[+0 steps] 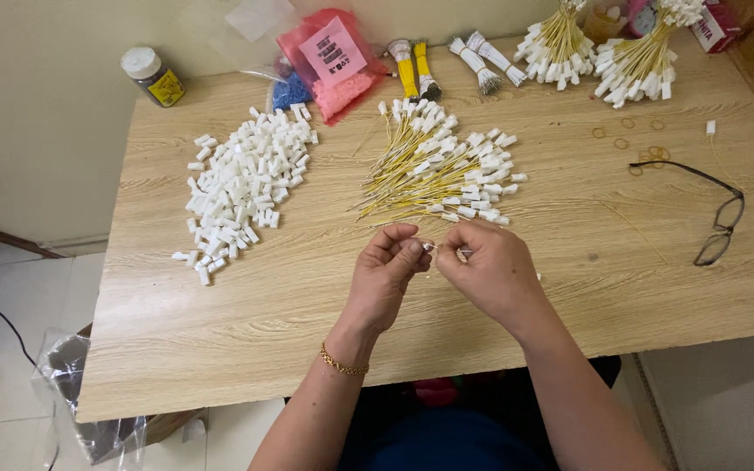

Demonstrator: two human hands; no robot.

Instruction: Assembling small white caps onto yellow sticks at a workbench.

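My left hand (386,262) and right hand (490,266) pinch one small white connector (432,248) between them, its wire running sideways, fingertip to fingertip.

One camera only, worn on the person's head, looks steeply down from above the near edge of the light wooden desk (220,349) toward its far edge at the wall. It sits close enough that both forearms fill the lower frame.
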